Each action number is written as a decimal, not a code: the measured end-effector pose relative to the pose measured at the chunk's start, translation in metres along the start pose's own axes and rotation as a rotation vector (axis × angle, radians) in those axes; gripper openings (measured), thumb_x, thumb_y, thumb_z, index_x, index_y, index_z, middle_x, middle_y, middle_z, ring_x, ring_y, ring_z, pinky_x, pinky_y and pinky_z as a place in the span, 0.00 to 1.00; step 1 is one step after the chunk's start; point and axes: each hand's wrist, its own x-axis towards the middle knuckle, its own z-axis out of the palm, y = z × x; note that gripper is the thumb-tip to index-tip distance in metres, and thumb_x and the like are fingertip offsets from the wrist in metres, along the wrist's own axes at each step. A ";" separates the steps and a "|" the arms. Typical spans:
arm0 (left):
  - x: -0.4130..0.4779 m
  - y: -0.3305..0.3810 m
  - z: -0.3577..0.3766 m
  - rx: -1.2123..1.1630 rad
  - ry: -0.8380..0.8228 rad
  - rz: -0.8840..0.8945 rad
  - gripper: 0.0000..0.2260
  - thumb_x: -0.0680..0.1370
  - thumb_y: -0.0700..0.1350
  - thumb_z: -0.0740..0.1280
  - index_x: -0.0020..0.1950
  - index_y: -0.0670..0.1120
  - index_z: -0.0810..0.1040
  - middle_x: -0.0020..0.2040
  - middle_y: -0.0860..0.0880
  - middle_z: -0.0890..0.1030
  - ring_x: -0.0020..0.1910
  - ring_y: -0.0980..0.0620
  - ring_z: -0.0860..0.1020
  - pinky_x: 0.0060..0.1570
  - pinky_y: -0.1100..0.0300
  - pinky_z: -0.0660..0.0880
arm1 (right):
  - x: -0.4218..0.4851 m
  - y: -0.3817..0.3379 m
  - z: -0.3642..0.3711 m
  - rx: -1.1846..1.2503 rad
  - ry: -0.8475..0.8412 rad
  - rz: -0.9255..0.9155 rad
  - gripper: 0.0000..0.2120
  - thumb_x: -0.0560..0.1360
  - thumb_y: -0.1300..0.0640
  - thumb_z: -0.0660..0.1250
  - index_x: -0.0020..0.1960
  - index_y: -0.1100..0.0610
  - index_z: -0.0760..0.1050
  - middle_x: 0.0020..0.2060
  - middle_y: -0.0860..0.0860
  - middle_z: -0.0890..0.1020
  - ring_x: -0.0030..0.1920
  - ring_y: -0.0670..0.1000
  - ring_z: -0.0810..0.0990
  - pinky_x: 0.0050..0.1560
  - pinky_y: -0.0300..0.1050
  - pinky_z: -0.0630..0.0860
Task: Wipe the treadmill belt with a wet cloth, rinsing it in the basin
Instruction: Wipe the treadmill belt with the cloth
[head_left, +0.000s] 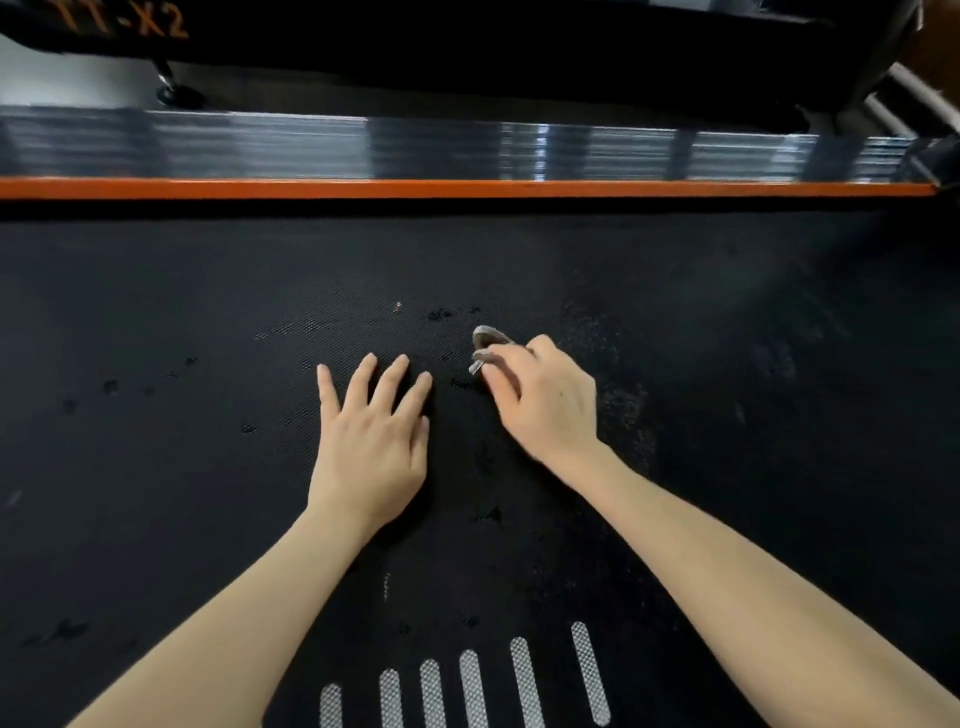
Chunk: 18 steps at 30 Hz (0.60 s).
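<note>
The black textured treadmill belt (208, 322) fills most of the head view, with wet dark spots and a duller streaked patch to the right of my hands. My left hand (371, 441) lies flat on the belt with its fingers spread and straight. Just to its right, my right hand (545, 400) has its fingers curled round a small grey cloth (485, 343). Only a folded edge of the cloth sticks out past the fingertips, on the belt. The basin is not in view.
An orange strip (467, 188) and a ribbed silver side rail (441, 148) run along the belt's far edge. Beyond them stands a black machine housing (467, 47) on a small foot (174, 93). White striped markings (467, 686) lie near the bottom edge.
</note>
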 end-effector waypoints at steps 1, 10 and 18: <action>-0.001 0.001 -0.002 -0.010 0.000 -0.006 0.23 0.78 0.52 0.52 0.67 0.47 0.74 0.68 0.43 0.73 0.69 0.38 0.67 0.69 0.31 0.53 | 0.001 0.000 0.000 0.017 0.003 0.012 0.18 0.76 0.44 0.56 0.53 0.51 0.81 0.39 0.51 0.76 0.35 0.52 0.77 0.30 0.41 0.68; 0.066 -0.053 -0.026 0.061 0.063 -0.114 0.25 0.78 0.55 0.50 0.69 0.44 0.72 0.68 0.44 0.73 0.70 0.38 0.66 0.69 0.31 0.46 | 0.013 0.011 0.003 0.013 0.041 0.018 0.15 0.76 0.45 0.61 0.52 0.51 0.82 0.38 0.50 0.76 0.34 0.52 0.76 0.31 0.43 0.71; 0.072 -0.064 -0.005 0.052 0.108 -0.127 0.27 0.78 0.55 0.48 0.72 0.44 0.67 0.69 0.44 0.72 0.71 0.39 0.64 0.71 0.33 0.44 | 0.070 0.043 0.006 -0.136 0.069 0.271 0.17 0.80 0.46 0.58 0.59 0.53 0.78 0.47 0.56 0.77 0.45 0.58 0.77 0.44 0.47 0.68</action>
